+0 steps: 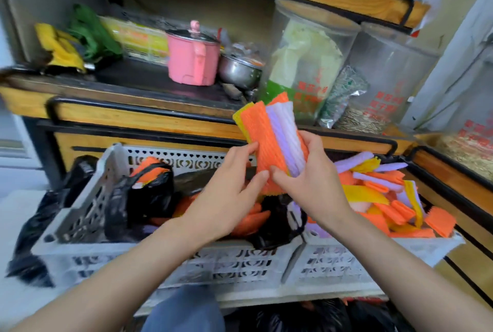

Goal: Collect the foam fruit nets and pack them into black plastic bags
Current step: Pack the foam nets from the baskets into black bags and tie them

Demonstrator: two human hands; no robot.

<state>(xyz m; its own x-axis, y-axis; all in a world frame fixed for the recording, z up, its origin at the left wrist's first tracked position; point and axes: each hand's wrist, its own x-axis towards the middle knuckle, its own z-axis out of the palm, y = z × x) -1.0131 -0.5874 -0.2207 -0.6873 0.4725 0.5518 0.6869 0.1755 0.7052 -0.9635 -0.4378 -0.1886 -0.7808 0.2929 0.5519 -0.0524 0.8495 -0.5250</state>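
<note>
shelf unit (149, 121): wood boards in a black metal frame, stood behind and above the grip.
crate (240, 259): pale perforated plastic, sat directly below the grip, with its long side running left-right.
loose foam nets (373, 193): orange, yellow and lilac heap in the crate's right end, below-right of the grip, lying at mixed angles.
jars (306, 59): two clear ones on the shelf, up-right of the grip. Red print on both, too blurred to read.
black bags (152, 187): one left of the grip showed orange nets at its mouth. Another (274, 219) lay right under the grip.
pink pot (192, 59): lidded, up-left of the grip, with a steel pot (238, 70) touching its right side.
net bundle (274, 139): flattened yellow, orange, lilac and white nets stacked side by side, held above the crate. Long axis near upright, top tilted slightly left and away.
right hand (312, 179): reached in from lower right, clasped round the bundle's lower half with thumb in front and fingers wrapped behind the right edge.
left hand (226, 198): reached in from lower left, fingers near straight against the bundle's left edge, not clenched.
</note>
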